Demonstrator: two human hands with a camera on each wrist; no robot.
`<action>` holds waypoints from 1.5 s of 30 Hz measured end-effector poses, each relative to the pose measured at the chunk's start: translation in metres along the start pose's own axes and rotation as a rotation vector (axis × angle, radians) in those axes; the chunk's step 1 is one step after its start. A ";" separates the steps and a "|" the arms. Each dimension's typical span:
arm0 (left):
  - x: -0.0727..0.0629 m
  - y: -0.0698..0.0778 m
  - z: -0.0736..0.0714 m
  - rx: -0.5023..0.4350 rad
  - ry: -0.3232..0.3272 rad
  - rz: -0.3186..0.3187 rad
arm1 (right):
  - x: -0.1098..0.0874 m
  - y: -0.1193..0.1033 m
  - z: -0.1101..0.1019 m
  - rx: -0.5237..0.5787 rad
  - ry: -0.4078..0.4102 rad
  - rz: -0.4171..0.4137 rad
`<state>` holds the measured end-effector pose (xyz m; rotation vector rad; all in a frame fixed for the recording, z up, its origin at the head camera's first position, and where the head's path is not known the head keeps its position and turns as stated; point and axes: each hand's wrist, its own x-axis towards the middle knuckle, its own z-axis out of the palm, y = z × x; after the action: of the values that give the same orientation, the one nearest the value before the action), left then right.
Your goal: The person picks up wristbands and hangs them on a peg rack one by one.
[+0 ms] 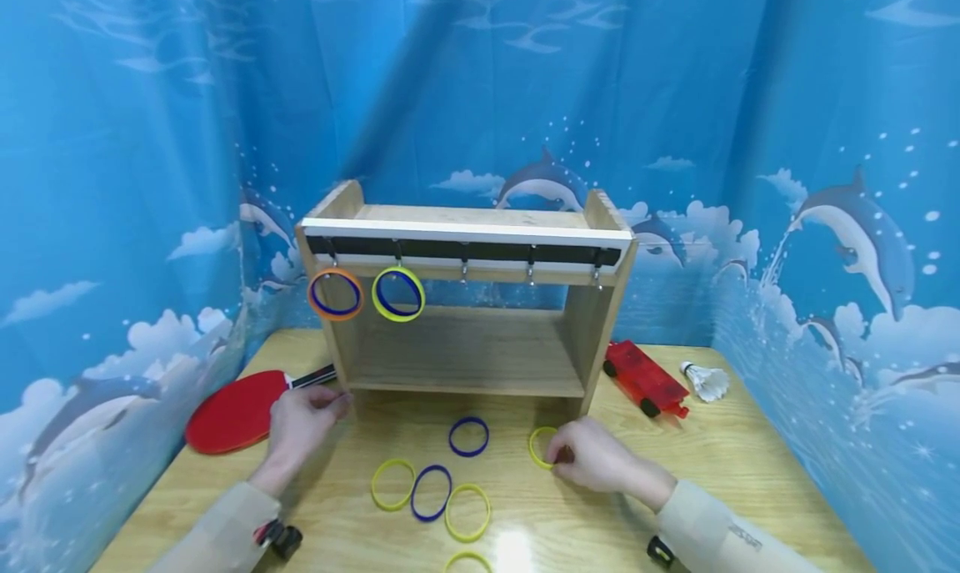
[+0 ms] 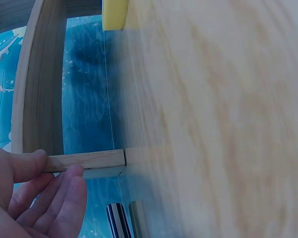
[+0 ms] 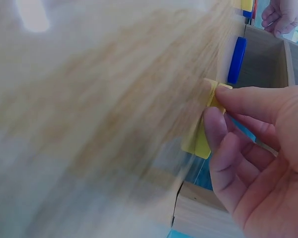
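Two pinches: left grip [image 1: 300, 423] on the rack's left foot [image 2: 87, 159], probably steadying it; right grip [image 1: 596, 454] on a yellow ring [image 3: 203, 143], by its rim.

Grips a wooden rack [image 1: 468, 352] by its lower left leg with the left hand [image 1: 300, 423], just beside a red paddle [image 1: 232, 414]. Pinches a yellow ring [image 1: 531, 446] with the fingers [image 1: 557, 449] of the right hand [image 1: 600, 460], near the right leg. Has an orange ring [image 1: 312, 296] with a blue one inside on the leftmost hook, and a lime ring [image 1: 375, 296], likewise lined with blue, on the next. Between hands on the bench [image 1: 742, 464], has a lone blue ring [image 1: 468, 455] and, nearer, a close row of yellow, blue and yellow rings [image 1: 390, 508]. At far right, has a red toy car [image 1: 645, 377] beside a white shuttlecock [image 1: 707, 384].
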<state>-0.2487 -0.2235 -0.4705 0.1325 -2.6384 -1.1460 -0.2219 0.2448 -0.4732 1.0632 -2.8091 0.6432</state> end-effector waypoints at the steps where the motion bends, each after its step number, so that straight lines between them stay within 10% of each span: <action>1: 0.000 0.000 0.000 0.000 0.004 0.000 | 0.000 0.000 0.000 0.006 0.006 -0.003; 45: -0.001 0.000 0.001 -0.010 0.015 0.005 | -0.002 -0.013 -0.008 0.129 0.221 0.038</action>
<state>-0.2486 -0.2228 -0.4718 0.1322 -2.6180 -1.1513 -0.2130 0.2406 -0.4614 0.8961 -2.6333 0.8976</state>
